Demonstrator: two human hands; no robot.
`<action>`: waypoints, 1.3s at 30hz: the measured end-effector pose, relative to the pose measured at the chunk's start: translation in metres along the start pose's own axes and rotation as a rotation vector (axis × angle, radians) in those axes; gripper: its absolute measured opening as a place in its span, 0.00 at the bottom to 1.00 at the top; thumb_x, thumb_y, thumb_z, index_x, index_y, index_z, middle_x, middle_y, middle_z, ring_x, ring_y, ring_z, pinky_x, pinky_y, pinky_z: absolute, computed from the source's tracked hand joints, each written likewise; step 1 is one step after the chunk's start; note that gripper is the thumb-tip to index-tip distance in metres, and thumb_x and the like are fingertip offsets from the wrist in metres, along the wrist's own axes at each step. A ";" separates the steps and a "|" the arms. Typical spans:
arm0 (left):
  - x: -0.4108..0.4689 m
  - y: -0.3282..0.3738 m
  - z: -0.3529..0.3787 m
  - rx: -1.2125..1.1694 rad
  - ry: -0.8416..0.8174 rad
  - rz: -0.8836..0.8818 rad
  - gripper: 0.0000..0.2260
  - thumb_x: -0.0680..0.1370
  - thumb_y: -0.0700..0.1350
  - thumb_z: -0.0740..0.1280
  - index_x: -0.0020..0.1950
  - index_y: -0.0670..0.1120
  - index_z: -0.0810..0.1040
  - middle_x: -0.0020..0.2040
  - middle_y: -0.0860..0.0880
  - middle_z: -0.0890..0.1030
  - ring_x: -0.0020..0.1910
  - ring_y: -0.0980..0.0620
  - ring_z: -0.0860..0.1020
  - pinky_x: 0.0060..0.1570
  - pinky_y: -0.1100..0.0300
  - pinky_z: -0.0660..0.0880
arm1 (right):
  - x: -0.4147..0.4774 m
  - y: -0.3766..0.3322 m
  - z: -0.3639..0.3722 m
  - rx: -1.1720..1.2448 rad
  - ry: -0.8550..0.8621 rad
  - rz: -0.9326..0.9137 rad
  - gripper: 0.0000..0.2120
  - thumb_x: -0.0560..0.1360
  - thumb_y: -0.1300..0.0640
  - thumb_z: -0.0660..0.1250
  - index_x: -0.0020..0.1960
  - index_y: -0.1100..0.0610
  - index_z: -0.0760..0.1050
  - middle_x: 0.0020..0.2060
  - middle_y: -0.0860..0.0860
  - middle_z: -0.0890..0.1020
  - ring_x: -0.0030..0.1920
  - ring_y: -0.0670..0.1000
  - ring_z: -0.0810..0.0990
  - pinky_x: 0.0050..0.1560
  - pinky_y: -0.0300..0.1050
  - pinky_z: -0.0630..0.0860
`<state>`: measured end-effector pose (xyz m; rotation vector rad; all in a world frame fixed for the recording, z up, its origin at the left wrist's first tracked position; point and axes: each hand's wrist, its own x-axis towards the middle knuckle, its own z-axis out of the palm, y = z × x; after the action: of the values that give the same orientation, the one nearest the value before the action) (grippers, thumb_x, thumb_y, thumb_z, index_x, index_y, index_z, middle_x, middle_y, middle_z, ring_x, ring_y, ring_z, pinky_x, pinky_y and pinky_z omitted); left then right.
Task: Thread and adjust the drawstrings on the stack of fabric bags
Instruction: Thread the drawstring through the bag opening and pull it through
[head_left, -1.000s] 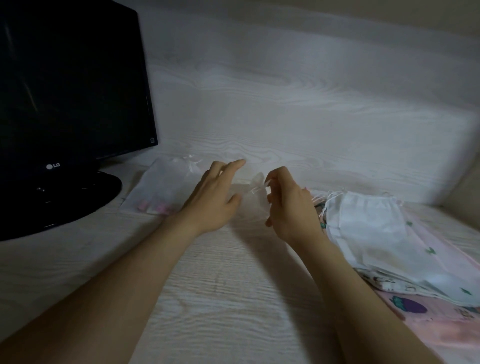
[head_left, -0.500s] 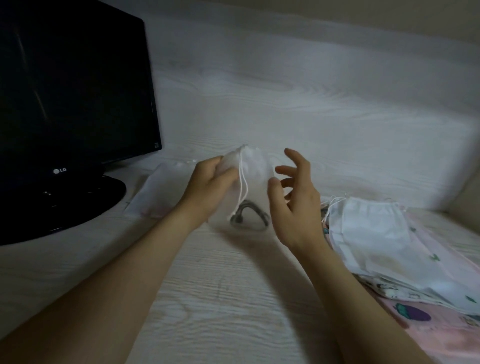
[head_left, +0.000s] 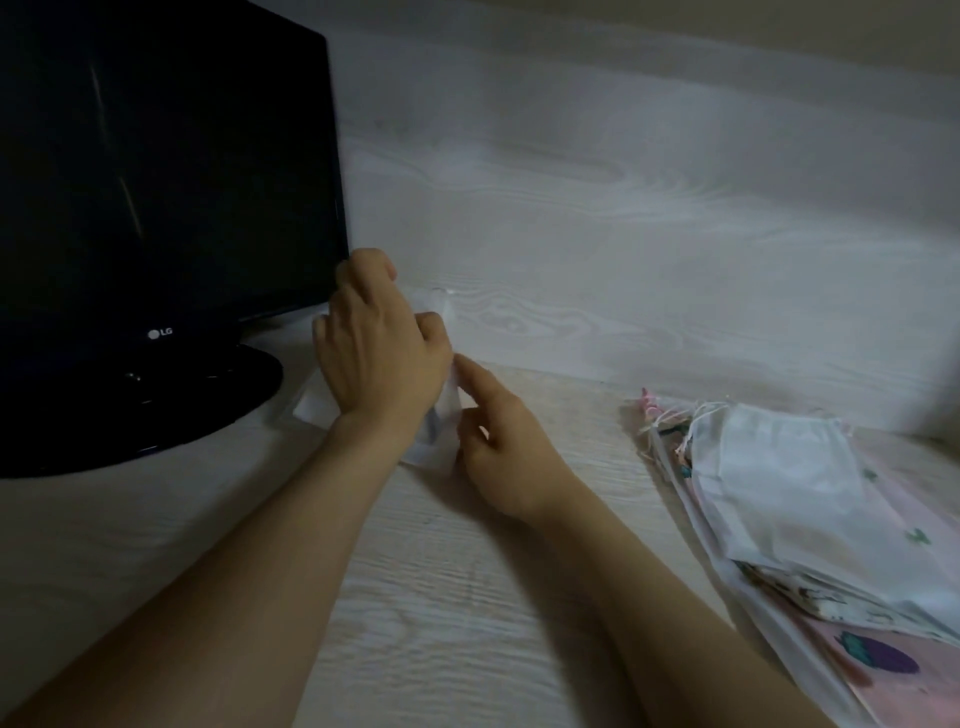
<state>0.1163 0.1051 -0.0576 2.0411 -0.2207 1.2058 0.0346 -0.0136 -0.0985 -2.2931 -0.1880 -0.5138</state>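
Note:
A small white drawstring bag (head_left: 439, 441) is held upright above the desk, mostly hidden behind my left hand (head_left: 379, 358), which grips its upper part. My right hand (head_left: 498, 441) touches the bag's right edge with forefinger and thumb. Another white bag (head_left: 311, 410) lies flat on the desk under my left hand, partly hidden. To the right lies the stack of fabric bags (head_left: 779, 483), a white one on top with loose drawstrings at its far end, printed pink ones beneath.
A black monitor (head_left: 156, 182) on a round stand (head_left: 156, 405) fills the left side, close to my left hand. A pale wood-grain back panel (head_left: 623, 234) rises behind the desk (head_left: 415, 597).
My left hand carried the small white bag to the left, toward the monitor, over the flat bag. My right hand followed and now pinches the bag's edge instead of hovering open.

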 end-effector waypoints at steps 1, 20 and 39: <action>0.002 -0.006 0.004 0.075 0.010 -0.008 0.16 0.75 0.41 0.67 0.60 0.45 0.69 0.56 0.43 0.76 0.50 0.40 0.79 0.52 0.45 0.72 | -0.001 -0.001 0.002 -0.005 -0.049 0.015 0.37 0.78 0.68 0.57 0.84 0.50 0.53 0.66 0.48 0.79 0.58 0.49 0.83 0.63 0.45 0.79; -0.027 -0.029 0.033 0.338 -0.810 -0.113 0.25 0.82 0.50 0.66 0.73 0.41 0.61 0.72 0.35 0.64 0.70 0.35 0.69 0.66 0.43 0.70 | 0.002 0.016 0.002 -0.356 -0.074 0.129 0.27 0.75 0.63 0.64 0.75 0.58 0.72 0.62 0.58 0.77 0.63 0.56 0.77 0.63 0.38 0.68; -0.086 0.038 0.031 -0.041 -1.122 0.520 0.15 0.85 0.57 0.59 0.68 0.51 0.72 0.68 0.49 0.75 0.68 0.45 0.72 0.69 0.45 0.64 | -0.026 0.025 -0.089 -1.038 0.279 0.708 0.19 0.75 0.59 0.65 0.66 0.55 0.69 0.66 0.64 0.71 0.68 0.71 0.68 0.70 0.70 0.63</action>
<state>0.0724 0.0397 -0.1167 2.4820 -1.3392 0.1528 -0.0089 -0.0937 -0.0701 -2.9345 1.2522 -0.6095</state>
